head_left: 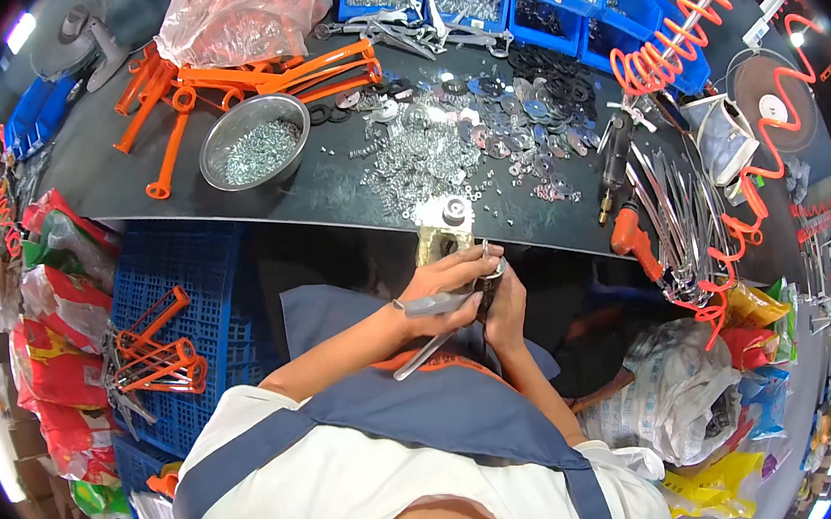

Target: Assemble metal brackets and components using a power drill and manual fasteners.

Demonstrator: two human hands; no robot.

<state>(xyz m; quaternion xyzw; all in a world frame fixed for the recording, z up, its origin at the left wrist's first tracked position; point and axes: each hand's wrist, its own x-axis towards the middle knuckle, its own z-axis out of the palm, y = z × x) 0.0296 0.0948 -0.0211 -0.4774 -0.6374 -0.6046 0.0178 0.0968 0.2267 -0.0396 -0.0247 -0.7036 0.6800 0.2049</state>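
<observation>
Left hand [446,282] clamped on a grey two-armed metal piece [430,304], right hand [506,309] closed round its upper end, both over the apron [430,408], just off the table's [324,193] near edge; possible trouble: fingers bunched at one end, so piece may twist and drop past that edge, or an arm knock the block fixture [444,219] there; fixture stands between hands and spring heap [417,169]; steel bowl [256,110] and orange handles [170,151] leftward, blue bins [546,39] toward far edge; dark air tool [618,155], red coiled hose [675,44] crowd right end, could snag a reach
</observation>
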